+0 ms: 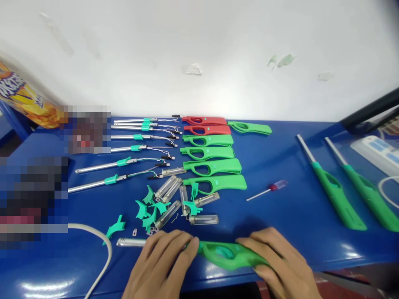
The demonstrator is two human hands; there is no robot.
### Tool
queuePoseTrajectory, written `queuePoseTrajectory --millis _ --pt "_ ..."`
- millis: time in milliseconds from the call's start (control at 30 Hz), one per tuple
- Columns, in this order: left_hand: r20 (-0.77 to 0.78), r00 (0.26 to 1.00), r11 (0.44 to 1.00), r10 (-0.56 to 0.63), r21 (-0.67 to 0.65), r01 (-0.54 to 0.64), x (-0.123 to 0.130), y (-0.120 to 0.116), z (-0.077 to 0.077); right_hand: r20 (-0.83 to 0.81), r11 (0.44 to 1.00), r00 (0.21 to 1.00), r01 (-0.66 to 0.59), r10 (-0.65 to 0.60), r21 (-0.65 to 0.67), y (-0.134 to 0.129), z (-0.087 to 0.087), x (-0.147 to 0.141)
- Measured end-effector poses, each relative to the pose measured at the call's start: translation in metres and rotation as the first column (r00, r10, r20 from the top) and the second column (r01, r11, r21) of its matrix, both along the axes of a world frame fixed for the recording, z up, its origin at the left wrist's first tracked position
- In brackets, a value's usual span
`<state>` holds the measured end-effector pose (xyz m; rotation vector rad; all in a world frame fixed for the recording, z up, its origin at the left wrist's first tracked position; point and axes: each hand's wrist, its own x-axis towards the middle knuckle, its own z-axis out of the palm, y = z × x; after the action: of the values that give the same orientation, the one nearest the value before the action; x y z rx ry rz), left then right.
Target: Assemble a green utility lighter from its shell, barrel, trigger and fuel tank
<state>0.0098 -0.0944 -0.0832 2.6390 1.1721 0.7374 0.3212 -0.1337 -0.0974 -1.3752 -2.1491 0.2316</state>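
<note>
A green long-necked gas lighter lies sideways near the table's front edge, with both hands on it. My left hand is closed over the metal tube and its joint with the body; the tube's tip pokes out to the left. My right hand grips the rear of the handle between thumb and fingers. A teal trigger shows inside the handle's loop. Just beyond my left hand lie several loose teal triggers and clear fuel tanks. The left palm hides part of the tube.
Metal tubes with wires lie in a row at left. Green handle shells and red handle shells are stacked mid-table. A screwdriver, two assembled lighters and a power strip lie right. A cable curves at front left.
</note>
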Motion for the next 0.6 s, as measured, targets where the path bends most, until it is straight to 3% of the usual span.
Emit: queuePoseTrajectory --millis 167,400,600 --pt "-0.021 0.994 0.992 -0.104 0.073 0.105 0.0 0.008 0.004 -0.048 0.995 0.996 -0.073 0.07 -0.065 0.004 0.005 0.001" --pt "0.066 0.995 0.99 -0.074 0.123 0.066 0.012 0.008 0.004 -0.192 0.984 0.981 -0.057 0.023 -0.17 0.014 0.019 -0.005" --pt "0.115 0.991 0.99 -0.063 0.135 0.048 0.022 0.009 0.006 -0.21 0.976 0.978 -0.044 -0.001 -0.211 0.019 0.026 -0.008"
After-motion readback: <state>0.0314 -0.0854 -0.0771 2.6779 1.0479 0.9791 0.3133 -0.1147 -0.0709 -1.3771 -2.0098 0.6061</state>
